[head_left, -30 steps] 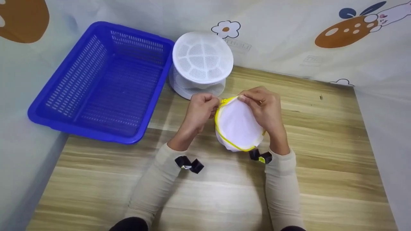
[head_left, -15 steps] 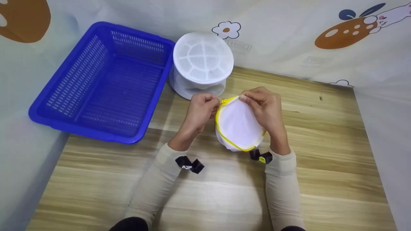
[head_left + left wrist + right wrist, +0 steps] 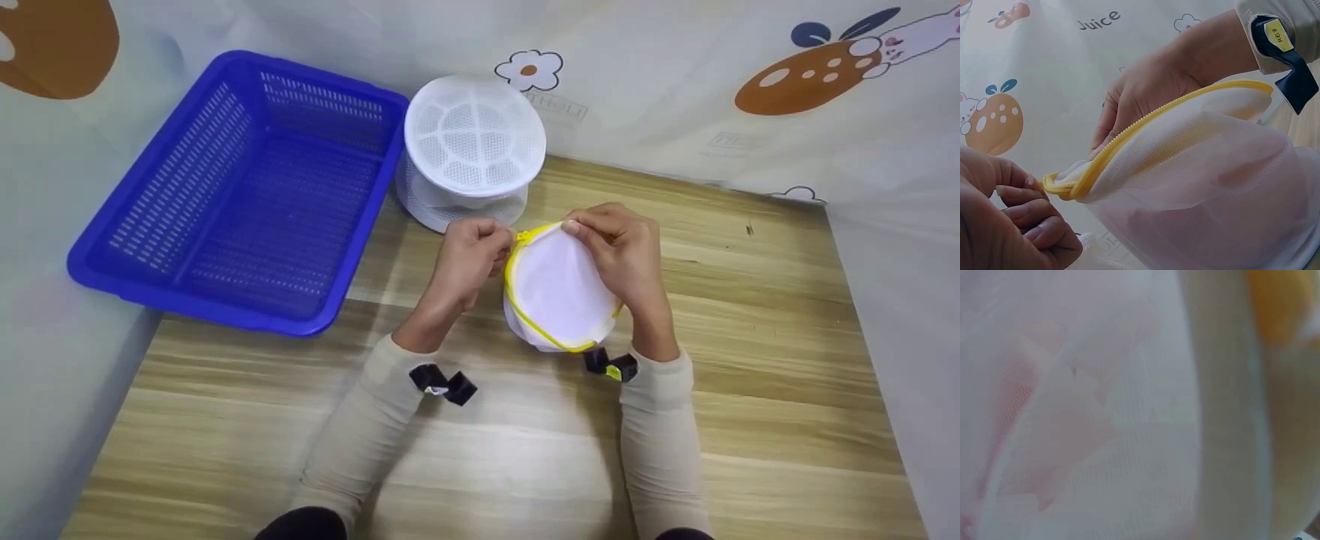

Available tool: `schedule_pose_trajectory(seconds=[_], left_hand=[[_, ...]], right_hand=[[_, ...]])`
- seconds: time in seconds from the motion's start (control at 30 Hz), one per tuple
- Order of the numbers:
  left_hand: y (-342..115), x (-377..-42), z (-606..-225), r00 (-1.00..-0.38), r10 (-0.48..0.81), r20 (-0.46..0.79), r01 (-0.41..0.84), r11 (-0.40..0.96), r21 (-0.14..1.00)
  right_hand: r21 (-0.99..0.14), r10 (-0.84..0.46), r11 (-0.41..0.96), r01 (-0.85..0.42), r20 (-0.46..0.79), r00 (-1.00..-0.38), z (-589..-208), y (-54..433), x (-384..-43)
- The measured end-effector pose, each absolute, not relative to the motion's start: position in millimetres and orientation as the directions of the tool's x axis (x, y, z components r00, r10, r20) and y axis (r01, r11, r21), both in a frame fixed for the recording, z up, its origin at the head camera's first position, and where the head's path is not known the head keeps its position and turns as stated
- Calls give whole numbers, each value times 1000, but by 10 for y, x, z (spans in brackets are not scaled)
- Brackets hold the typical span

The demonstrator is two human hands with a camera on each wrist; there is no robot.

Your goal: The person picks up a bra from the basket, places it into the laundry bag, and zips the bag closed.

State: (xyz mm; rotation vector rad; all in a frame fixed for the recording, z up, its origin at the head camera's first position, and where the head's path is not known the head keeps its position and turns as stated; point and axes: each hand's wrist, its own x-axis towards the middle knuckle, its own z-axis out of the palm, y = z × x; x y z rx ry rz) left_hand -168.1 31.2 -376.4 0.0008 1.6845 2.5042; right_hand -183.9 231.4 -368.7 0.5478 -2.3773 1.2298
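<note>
A white mesh laundry bag (image 3: 562, 289) with a yellow zipper (image 3: 1129, 130) is held up between both hands, its mouth unzipped and facing up. My left hand (image 3: 469, 262) pinches the zipper's end at the bag's far left, thumb against curled fingers. On the opposite side of the mouth, my right hand (image 3: 622, 251) grips the rim between thumb and fingers. Through the thin mesh, pinkish patches (image 3: 1230, 191) show in the left wrist view. Close-up white fabric (image 3: 1100, 439) fills most of the right wrist view, where the right hand's fingers are hidden.
A blue perforated basket (image 3: 367, 217) stands at the left against the wall sheet. Beside it, behind the hands, is a round white mesh bag (image 3: 474, 135) with a flat top. The wood-grain table (image 3: 780, 360) stretches to the right, with printed sheets (image 3: 660, 90) hanging behind.
My right hand has shifted very slightly right along with the rim it holds. The left hand stays in place at the zipper's end.
</note>
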Motion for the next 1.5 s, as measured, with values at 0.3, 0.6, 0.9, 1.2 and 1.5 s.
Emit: schedule_pose_trajectory(seconds=[0.3, 0.6, 0.9, 1.2, 1.5], left_hand=[[313, -1685, -3760, -993, 101, -60, -93, -367, 925], [285, -1690, -3766, -993, 80, -83, -104, -322, 941], [289, -1692, -3756, -993, 75, -90, -110, -324, 940], [287, -1695, -3759, -993, 80, -84, -106, -321, 941], [283, -1690, -3757, -993, 98, -69, -98, -332, 938]], right_hand=[[-688, -153, 520, -505, 507, -848, -3676, 2311, -1840], [-681, -87, 560, -471, 518, -851, -3687, 2343, -1844], [-697, -101, 549, -461, 492, -865, -3698, 2395, -1874], [-713, -54, 562, -419, 474, -879, -3696, 2442, -1870], [-712, -39, 569, -412, 477, -878, -3649, 2399, -1844]])
